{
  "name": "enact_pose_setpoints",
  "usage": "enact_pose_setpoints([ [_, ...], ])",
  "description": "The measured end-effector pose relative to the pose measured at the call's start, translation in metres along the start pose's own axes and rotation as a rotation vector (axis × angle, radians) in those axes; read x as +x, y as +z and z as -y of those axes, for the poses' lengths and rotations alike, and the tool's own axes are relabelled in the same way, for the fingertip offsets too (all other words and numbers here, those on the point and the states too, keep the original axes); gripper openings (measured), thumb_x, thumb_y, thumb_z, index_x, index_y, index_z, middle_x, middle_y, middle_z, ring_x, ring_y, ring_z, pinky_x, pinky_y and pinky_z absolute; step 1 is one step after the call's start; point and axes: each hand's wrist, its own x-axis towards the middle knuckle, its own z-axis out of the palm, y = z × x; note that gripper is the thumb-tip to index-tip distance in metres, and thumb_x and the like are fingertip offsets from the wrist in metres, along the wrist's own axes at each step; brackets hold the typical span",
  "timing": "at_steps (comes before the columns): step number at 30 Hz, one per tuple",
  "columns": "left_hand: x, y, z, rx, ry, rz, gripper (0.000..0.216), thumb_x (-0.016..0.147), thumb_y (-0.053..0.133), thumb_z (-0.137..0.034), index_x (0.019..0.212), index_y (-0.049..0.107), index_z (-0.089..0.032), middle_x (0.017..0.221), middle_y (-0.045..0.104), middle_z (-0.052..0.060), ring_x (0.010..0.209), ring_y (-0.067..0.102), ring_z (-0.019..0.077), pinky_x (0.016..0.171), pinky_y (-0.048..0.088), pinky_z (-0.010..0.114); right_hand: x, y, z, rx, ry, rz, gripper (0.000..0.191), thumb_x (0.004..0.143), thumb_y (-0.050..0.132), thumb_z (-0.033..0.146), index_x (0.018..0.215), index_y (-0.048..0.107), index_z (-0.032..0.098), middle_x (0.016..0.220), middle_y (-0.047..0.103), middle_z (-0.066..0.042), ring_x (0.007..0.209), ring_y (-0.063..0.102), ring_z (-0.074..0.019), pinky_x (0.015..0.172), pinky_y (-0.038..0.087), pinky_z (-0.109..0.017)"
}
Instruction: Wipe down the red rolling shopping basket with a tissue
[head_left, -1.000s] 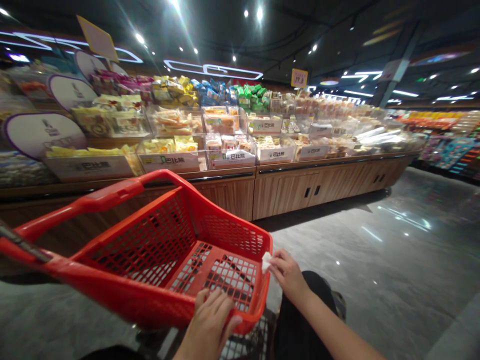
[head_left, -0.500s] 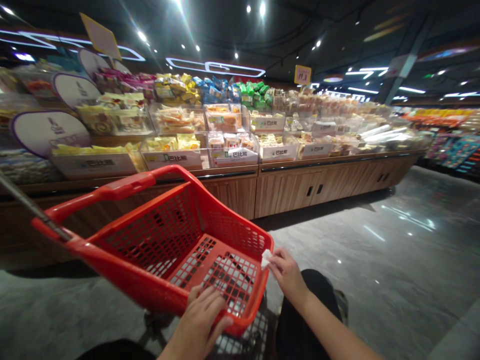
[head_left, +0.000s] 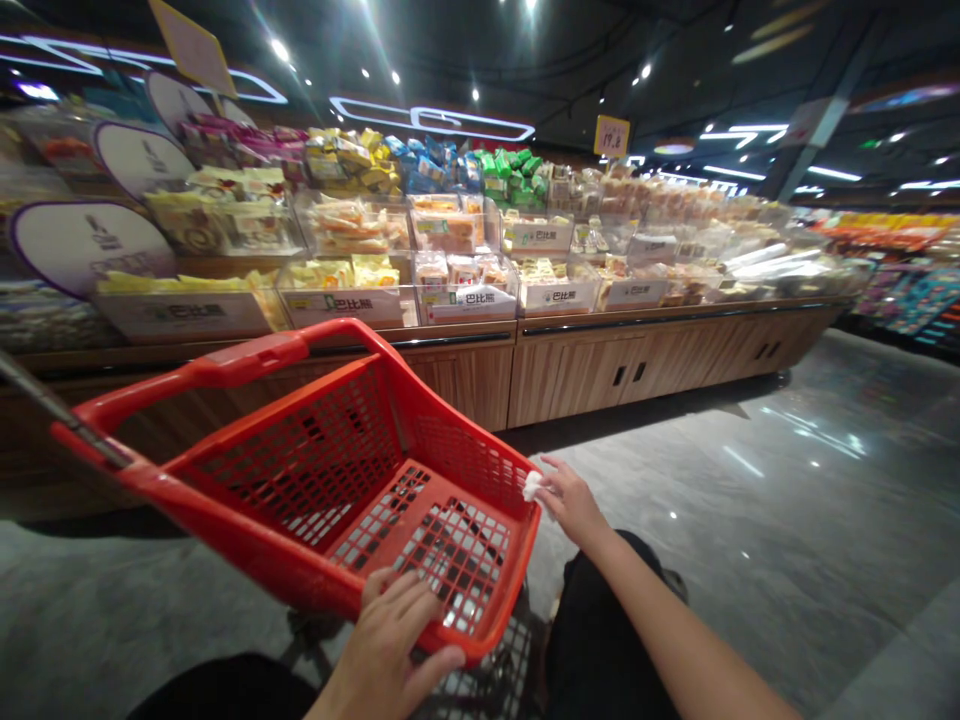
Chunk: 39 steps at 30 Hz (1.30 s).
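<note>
A red plastic shopping basket (head_left: 322, 470) sits tilted on a cart frame in front of me, with nothing inside it. My left hand (head_left: 390, 640) clasps its near rim, fingers over the edge and thumb underneath. My right hand (head_left: 571, 500) pinches a small white tissue (head_left: 532, 486) and presses it against the basket's right corner rim. My dark trousers show below the basket.
A long wooden display counter (head_left: 585, 375) with clear bins of packaged snacks (head_left: 450, 270) runs across the back. A yellow price sign (head_left: 611, 135) stands above it. Glossy grey floor (head_left: 750, 500) stretches to the right toward more shelves (head_left: 900, 270).
My right hand with the tissue has slid forward along the basket's right rim. The basket has shifted slightly left and away. My left hand keeps its hold on the near rim.
</note>
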Motion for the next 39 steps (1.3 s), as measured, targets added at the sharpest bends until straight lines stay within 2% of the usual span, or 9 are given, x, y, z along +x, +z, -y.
enact_pose_setpoints([
  [3,0.001,0.0,0.001,0.033,0.017,-0.033,0.031,0.074,0.067,-0.047,0.079,0.05,-0.022,0.074,0.061,-0.006,0.075,0.057,0.0149,0.086,0.028,0.032,0.01,-0.005,-0.001,-0.029,-0.009,0.085,0.008,0.077,0.063,0.011,0.073,0.064,0.017,0.095,0.065,-0.005,0.09,0.061,-0.0172,0.083,0.045,-0.027],
  [7,-0.003,0.002,0.002,0.055,0.023,-0.044,0.032,0.074,0.067,-0.05,0.08,0.051,-0.023,0.075,0.063,-0.006,0.076,0.057,0.0154,0.088,0.028,0.033,0.017,-0.004,0.003,-0.109,0.04,0.119,0.006,0.075,0.062,0.01,0.072,0.065,0.015,0.074,0.062,-0.004,0.073,0.058,-0.0168,0.071,0.043,-0.026],
  [11,-0.012,0.0,0.005,0.046,0.029,0.002,0.029,0.075,0.065,-0.048,0.08,0.051,-0.023,0.075,0.062,-0.006,0.076,0.057,0.0145,0.089,0.028,0.032,0.013,-0.001,0.007,-0.158,0.065,0.139,0.008,0.074,0.06,0.009,0.07,0.065,0.013,0.072,0.06,-0.004,0.07,0.055,-0.0164,0.068,0.041,-0.025],
  [16,-0.022,-0.007,0.011,0.039,0.073,-0.006,0.036,0.071,0.067,-0.054,0.08,0.053,-0.023,0.078,0.064,-0.006,0.079,0.058,0.0149,0.092,0.028,0.032,-0.001,-0.002,0.013,-0.172,0.065,0.153,0.008,0.076,0.059,0.012,0.073,0.066,0.013,0.076,0.061,-0.005,0.073,0.056,-0.0171,0.07,0.041,-0.026],
  [19,-0.026,-0.011,0.015,0.005,0.056,0.034,0.037,0.07,0.065,-0.057,0.081,0.054,-0.023,0.078,0.064,-0.005,0.08,0.058,0.0147,0.092,0.03,0.032,-0.009,-0.003,0.019,-0.167,0.074,0.134,0.009,0.076,0.058,0.013,0.072,0.066,0.015,0.076,0.061,-0.004,0.073,0.057,-0.0169,0.07,0.042,-0.025],
  [24,-0.03,-0.014,0.018,-0.077,-0.012,0.069,0.053,0.07,0.047,-0.075,0.078,0.054,-0.022,0.077,0.062,-0.002,0.081,0.057,0.0177,0.098,0.028,0.038,-0.019,-0.002,0.027,-0.148,0.086,0.085,0.012,0.075,0.057,0.012,0.066,0.064,0.017,0.072,0.061,-0.003,0.069,0.057,-0.0167,0.066,0.042,-0.025],
  [29,-0.025,-0.017,0.02,-0.101,-0.029,0.05,0.044,0.083,0.041,-0.063,0.077,0.053,-0.022,0.075,0.06,-0.002,0.076,0.056,0.0161,0.099,0.028,0.038,-0.028,0.004,0.029,-0.132,0.105,0.014,0.011,0.075,0.056,0.012,0.069,0.063,0.017,0.074,0.062,-0.004,0.072,0.058,-0.0184,0.068,0.044,-0.028],
  [34,-0.023,-0.019,0.027,-0.091,-0.022,0.054,0.036,0.083,0.048,-0.055,0.071,0.051,-0.021,0.07,0.058,-0.003,0.074,0.056,0.0159,0.097,0.03,0.038,-0.037,0.01,0.033,-0.109,0.114,-0.034,0.011,0.076,0.055,0.012,0.07,0.062,0.018,0.074,0.06,-0.003,0.07,0.058,-0.0179,0.067,0.045,-0.027],
  [39,-0.025,-0.032,0.038,-0.025,-0.023,0.105,0.023,0.078,0.061,-0.041,0.07,0.052,-0.021,0.073,0.06,-0.003,0.077,0.056,0.0149,0.101,0.025,0.039,-0.053,0.014,0.044,-0.093,0.111,-0.063,0.011,0.075,0.058,0.01,0.07,0.063,0.018,0.077,0.058,-0.004,0.069,0.06,-0.0181,0.065,0.048,-0.028],
])
